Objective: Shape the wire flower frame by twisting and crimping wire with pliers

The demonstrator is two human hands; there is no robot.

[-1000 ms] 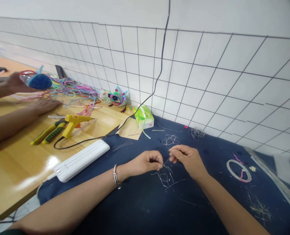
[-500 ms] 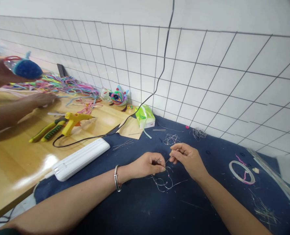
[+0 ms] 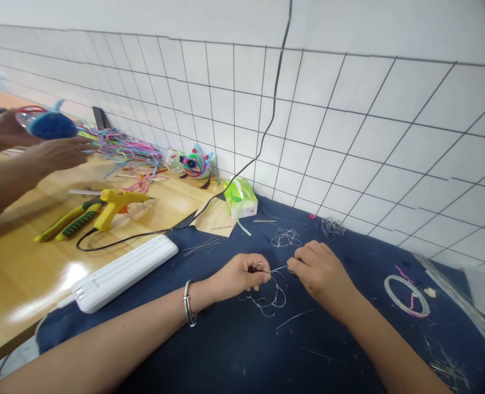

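My left hand, with a silver bangle at the wrist, pinches a looped thin silver wire that hangs in curls below the fingers. Small pinkish spots sit along its loops. To its right, my right hand is closed, back upward, on a straight end of wire running from the left fingertips. A short gap separates the hands, spanned by that wire. Just beyond them a second coil of wire lies on the dark blue cloth. One loose straight wire rests below my hands.
Left stand a white power strip, a yellow glue gun and pliers. A tissue pack is near the wall grid. A white ring and wire scraps lie right. Another person's hands hold a blue fuzzy object.
My right hand has turned palm-down and closed further around the wire end. The wire between my hands is pulled straighter. The other person's lower hand has risen toward the blue object.
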